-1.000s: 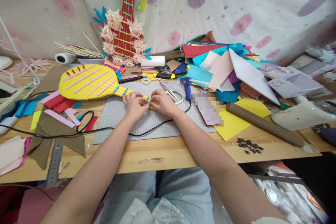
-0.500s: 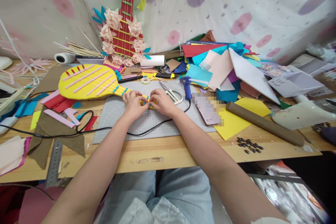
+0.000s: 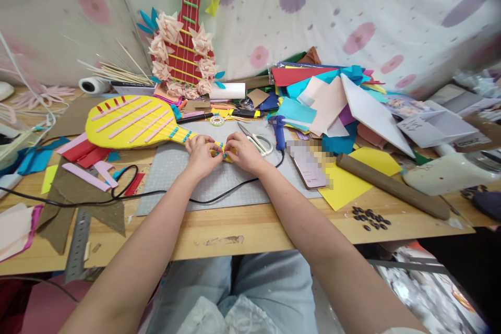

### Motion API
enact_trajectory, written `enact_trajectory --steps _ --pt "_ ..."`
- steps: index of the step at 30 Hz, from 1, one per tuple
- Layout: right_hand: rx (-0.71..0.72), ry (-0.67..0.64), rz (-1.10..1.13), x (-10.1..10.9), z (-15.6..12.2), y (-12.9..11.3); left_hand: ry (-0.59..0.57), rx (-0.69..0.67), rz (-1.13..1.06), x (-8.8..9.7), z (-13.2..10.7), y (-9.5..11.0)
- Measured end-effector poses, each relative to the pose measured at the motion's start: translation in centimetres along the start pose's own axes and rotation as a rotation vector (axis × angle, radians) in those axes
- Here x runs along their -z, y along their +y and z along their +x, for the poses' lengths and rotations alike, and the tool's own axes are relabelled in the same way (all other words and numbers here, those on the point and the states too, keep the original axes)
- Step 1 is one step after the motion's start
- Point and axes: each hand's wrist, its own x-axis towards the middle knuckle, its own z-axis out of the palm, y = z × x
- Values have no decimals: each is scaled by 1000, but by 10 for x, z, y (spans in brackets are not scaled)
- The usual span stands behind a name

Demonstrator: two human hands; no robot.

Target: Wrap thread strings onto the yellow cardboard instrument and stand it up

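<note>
A yellow paper-covered toy guitar (image 3: 131, 122) lies on the table, its round body to the left, with pink strips across it and short red ones at the far end. Blue bands cross its narrow neck, which reaches right over a grey cutting mat (image 3: 168, 188). My left hand (image 3: 201, 154) is closed around the neck, thumb and fingers bent. Against it, my right hand (image 3: 240, 152) pinches at the neck's end; my fingers hide most of that end. Scissors (image 3: 261, 143) lie just beyond my right hand, beside a blue glue gun (image 3: 278, 133).
A red guitar (image 3: 182, 57) trimmed with paper roses leans on the back wall. Coloured paper (image 3: 297, 112) is heaped at back right. A black cord (image 3: 211, 200) runs across the mat. A phone (image 3: 311, 167), a brown roll (image 3: 391, 185) and several black beads (image 3: 370, 217) lie to the right.
Both hands stay at the neck's end with only tiny finger shifts. The guitar's body has slid very slightly left in the view.
</note>
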Motion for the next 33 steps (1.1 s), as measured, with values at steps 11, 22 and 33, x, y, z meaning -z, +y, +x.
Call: enact_trajectory --steps 11,22,33 --pt "-12 -6 23 -5 -1 2 62 -25 2 4 -2 4" --pt "-157 54 144 -15 1 -2 253 -16 27 5 -9 -3" --pt "-322 116 387 -16 4 12 192 -91 73 3 -11 -7"
